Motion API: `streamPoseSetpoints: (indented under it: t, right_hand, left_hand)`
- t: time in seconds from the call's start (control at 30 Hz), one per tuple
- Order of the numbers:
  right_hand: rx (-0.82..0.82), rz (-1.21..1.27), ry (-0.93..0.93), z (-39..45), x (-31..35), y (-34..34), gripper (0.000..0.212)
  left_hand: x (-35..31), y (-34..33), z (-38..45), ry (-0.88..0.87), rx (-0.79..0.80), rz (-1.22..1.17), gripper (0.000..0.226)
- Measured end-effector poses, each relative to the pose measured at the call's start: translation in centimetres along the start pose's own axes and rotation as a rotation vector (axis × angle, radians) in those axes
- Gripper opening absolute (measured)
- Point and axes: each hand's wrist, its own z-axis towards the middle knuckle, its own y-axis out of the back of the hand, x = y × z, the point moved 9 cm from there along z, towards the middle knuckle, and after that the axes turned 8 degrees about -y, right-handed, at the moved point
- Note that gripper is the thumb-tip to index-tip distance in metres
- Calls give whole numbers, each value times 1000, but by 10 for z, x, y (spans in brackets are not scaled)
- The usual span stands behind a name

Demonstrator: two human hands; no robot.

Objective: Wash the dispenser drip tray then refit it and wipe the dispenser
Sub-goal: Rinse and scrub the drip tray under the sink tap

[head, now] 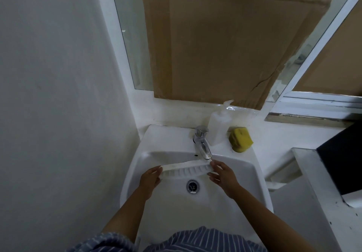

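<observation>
Drip tray [186, 170]: one long, white, ribbed piece held level over the sink [242, 165] bowl, just under the tap [202, 144] spout and above the drain [193, 186].
Hands: the left hand [149, 180] grips the tray's left end; the right hand [223, 176] closes on its right end, fingers curled round the short edge. Both are clamped on the tray, one at each end.
Handling: it looks like thin moulded plastic, so probably light and fairly stiff, likely slippery once wet or soapy. The short ends seem the surest hold, leaving the ribbed face free for scrubbing.
Water: no stream is plainly visible from the tap.
Count: one tray, one tap, one pump bottle [218, 126], one yellow sponge [241, 139], both standing on the sink's back ledge right of the tap.
Stage: washing appears barely begun; the sponge lies untouched.
Dispenser: not in view.
</observation>
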Motion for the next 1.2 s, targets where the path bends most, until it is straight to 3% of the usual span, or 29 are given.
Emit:
streamPoseSetpoints:
  t: [0.33,0.57,0.77,0.9,1.0,1.2]
  right_hand:
    - [-133,167,-69,0,-7,45,30]
    - [-173,318,-79,-6,-2,67,13]
    - [-192,415,-114,-13,-2,78,17]
    - [-119,452,-79,-12,0,76,16]
    - [-104,468,-106,-12,-2,73,8]
    - [-175,293,-173,-2,-11,68,27]
  left_hand:
    - [0,-43,-4,115,69,40,32]
    - [-18,-83,-19,59,256,-16,26]
    - [-23,-103,-22,-6,417,111,26]
    - [-21,-103,-16,-21,404,169,11]
    - [-21,-98,-14,0,356,158,22]
    - [-22,-77,-13,32,237,79,37]
